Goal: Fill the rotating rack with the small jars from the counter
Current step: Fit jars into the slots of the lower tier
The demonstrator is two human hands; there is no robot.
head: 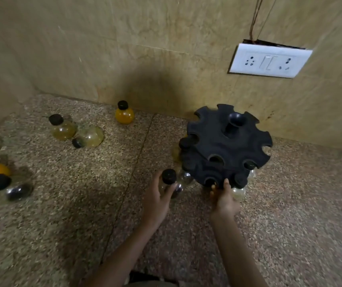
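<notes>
One jar [169,182] sits in my left hand [157,200], fingers curled round it, at the rack's [226,146] 8 o'clock. My right hand [225,198] has its fingers gripping the rim at 6 o'clock. Next, I judge, the neck needs a free slot. The lower tier is mostly hidden, and blur hides how full it is.

Head cam, steep down, close over counter [83,214]
</notes>
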